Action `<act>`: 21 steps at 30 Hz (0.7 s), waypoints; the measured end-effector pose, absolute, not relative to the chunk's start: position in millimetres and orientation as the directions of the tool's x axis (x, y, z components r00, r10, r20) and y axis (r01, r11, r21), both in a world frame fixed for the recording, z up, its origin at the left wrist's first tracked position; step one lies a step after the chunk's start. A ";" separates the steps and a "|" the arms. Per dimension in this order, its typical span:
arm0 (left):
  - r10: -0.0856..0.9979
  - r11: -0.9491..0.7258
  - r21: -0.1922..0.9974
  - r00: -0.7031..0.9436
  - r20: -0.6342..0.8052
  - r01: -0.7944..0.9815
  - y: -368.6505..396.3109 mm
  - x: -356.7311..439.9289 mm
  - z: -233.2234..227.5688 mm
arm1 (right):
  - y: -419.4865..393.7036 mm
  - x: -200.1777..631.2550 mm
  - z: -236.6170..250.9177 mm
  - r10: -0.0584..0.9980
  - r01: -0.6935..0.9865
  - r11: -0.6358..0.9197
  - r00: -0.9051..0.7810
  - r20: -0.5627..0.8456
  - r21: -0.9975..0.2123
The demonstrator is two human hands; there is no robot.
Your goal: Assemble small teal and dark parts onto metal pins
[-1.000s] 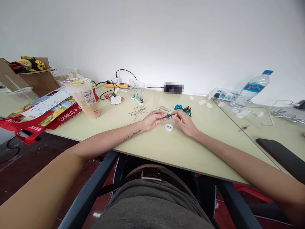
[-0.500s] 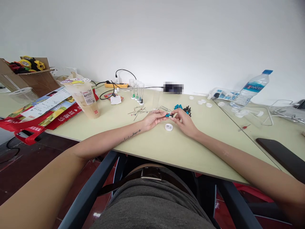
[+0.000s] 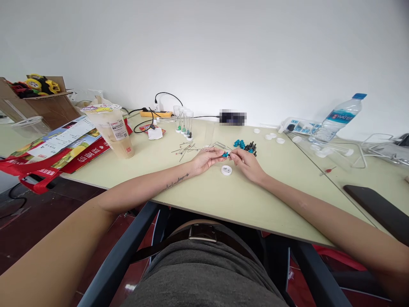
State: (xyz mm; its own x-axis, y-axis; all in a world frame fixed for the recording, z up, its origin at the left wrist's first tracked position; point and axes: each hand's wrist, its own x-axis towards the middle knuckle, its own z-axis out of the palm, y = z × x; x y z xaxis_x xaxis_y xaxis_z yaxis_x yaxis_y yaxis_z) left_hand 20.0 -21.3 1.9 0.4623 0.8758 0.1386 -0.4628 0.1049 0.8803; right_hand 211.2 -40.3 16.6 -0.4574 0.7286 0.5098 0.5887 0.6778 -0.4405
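Observation:
My left hand (image 3: pixel 205 161) pinches a small blue piece (image 3: pixel 225 154) between thumb and fingertips, above the table. Facing it from the right, my right hand (image 3: pixel 247 164) has its thumb and forefinger pressed together right beside the blue piece; whatever they grip is hidden. Just below both hands lies a round white cap (image 3: pixel 226 170) with small things in it. Behind my right hand sits a pile of small blue pieces (image 3: pixel 239 143), next to a pile of small black pieces (image 3: pixel 251 147). Thin metal pins or wires (image 3: pixel 185 150) lie scattered beyond my left hand.
Clear tubes (image 3: pixel 183 121) stand on white caps at the back. A drink cup (image 3: pixel 111 132) and a red bag (image 3: pixel 92 155) are on the left. Loose white caps (image 3: pixel 270 137), a water bottle (image 3: pixel 338 117), a power strip (image 3: pixel 300 126) and a dark phone-like slab (image 3: pixel 377 209) are rightward.
My right fingers have closed nearer the blue piece, and the black piece seen between the hands is now mostly hidden. My left hand stays in place.

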 end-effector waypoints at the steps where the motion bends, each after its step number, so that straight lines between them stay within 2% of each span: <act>1: 0.877 0.104 0.880 0.461 0.138 -0.463 -21.1 19.9 2.0 | -40.7 210.8 16.6 0.730 0.589 0.676 -0.450 0.515 -0.443; 13: 0.889 0.108 0.879 0.441 0.123 -0.465 -20.7 20.3 2.7 | -42.9 209.7 14.3 0.718 0.591 0.682 -0.426 0.551 -0.432; 21: 0.882 0.101 0.879 0.450 0.137 -0.466 -21.4 20.5 2.4 | -40.1 211.4 16.1 0.727 0.579 0.681 -0.462 0.508 -0.448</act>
State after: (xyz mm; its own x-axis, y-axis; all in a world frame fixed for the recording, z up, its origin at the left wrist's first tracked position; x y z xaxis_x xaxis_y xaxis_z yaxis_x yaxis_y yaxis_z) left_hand 20.5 -21.4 2.4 0.4500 0.8825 0.1368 -0.4655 0.1011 0.8792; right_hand 211.4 -40.1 16.1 -0.4624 0.7268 0.5078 0.5788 0.6813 -0.4481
